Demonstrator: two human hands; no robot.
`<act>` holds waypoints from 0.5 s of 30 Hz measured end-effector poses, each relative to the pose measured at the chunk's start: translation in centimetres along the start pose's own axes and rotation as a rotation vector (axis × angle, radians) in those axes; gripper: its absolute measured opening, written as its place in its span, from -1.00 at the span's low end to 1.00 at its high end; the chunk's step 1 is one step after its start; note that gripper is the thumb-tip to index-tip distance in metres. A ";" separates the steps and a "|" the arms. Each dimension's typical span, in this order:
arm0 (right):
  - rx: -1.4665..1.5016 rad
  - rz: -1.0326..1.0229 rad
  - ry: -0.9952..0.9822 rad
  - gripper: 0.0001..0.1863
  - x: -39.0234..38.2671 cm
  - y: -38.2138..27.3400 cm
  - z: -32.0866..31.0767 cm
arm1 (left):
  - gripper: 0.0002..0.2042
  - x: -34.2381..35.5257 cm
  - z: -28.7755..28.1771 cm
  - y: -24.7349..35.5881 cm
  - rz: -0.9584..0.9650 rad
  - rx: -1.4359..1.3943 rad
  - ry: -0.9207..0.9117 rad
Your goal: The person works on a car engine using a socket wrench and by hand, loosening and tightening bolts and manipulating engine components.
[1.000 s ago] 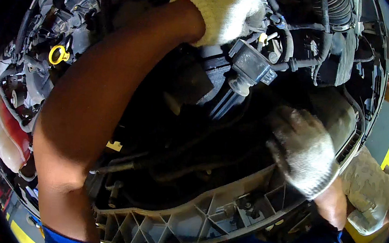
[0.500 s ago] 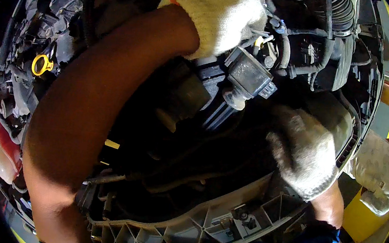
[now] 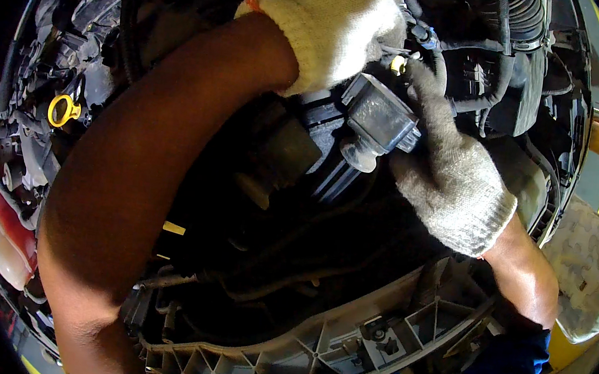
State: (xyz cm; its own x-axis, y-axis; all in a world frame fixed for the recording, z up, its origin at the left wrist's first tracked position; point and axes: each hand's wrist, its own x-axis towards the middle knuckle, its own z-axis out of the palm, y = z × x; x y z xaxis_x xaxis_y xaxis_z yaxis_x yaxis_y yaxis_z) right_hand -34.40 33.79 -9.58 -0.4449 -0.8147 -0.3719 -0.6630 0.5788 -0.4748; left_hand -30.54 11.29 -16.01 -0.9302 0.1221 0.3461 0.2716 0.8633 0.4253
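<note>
My left hand (image 3: 336, 32), in a white knitted glove, reaches to the top middle of an engine bay. Its fingers curl closed at the glove's right edge, beside a small metal part (image 3: 392, 51); whatever they grip is hidden. My right hand (image 3: 455, 180), gloved too, is open, its index finger stretched up toward a small yellow piece (image 3: 398, 64) and its thumb apart below. Between the hands sits a grey box-shaped part (image 3: 382, 112) with a rounded neck beneath. A hose with a blue fitting (image 3: 424, 34) runs just above my right fingertip.
A ribbed front crossmember (image 3: 311, 361) curves along the near side. At left are a yellow ring handle (image 3: 64, 111) and a headlamp (image 3: 3, 230). A corrugated air duct (image 3: 526, 21) stands at the upper right. Another person's patterned sleeve (image 3: 584, 265) shows at the far right.
My right hand has moved up and slightly left, from beside the lower engine bay to the grey box-shaped part, and its index finger has stretched out. My left hand stays nearly in place.
</note>
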 end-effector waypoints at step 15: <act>0.098 0.043 -0.085 -0.13 0.6 0.3 -0.7 | -0.89 -0.1 0.7 -0.4 0.065 -0.032 0.109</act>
State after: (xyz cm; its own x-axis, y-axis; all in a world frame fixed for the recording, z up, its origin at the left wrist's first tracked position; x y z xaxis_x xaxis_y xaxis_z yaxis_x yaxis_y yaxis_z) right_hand -35.31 33.46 -9.37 -0.4162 -0.7857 -0.4576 -0.5809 0.6169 -0.5310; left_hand -30.71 11.21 -16.79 -0.8786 0.1220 0.4617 0.3399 0.8388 0.4252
